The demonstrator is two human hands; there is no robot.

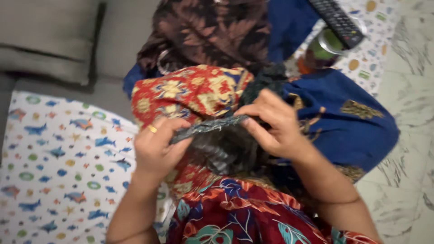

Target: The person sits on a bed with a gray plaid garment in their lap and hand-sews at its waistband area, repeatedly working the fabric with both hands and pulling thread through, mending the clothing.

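Seen from the head camera, looking down: a person's two hands work a strip of dark, crinkled cloth [212, 126] stretched between them above a lap covered in red floral fabric [239, 217]. The left hand [156, 147], a gold ring [153, 129] on one finger, is curled closed with its fingers pinching the left end of the dark cloth. The right hand [273, 124] pinches the other end between thumb and fingertips, fingers bent over the edge. The rest of the dark cloth hangs bunched just below the taut strip, between the two wrists.

Directly behind the hands lies a pile of folded garments: a red cloth with yellow flower motifs [194, 90] touching the hands, a brown leaf-print cloth [208, 31] beyond it, and a blue cloth with gold embroidery [343, 117] to the right, spilling toward a white marble floor [407, 149]. At left spreads a white sheet printed with fish and stars [58, 162], with a grey cushion [45, 36] above it. At top right, a black remote control [337, 20] rests across a jar with a green lid [327, 45], on a dotted white cloth [370, 58]. The frame is slightly blurred.
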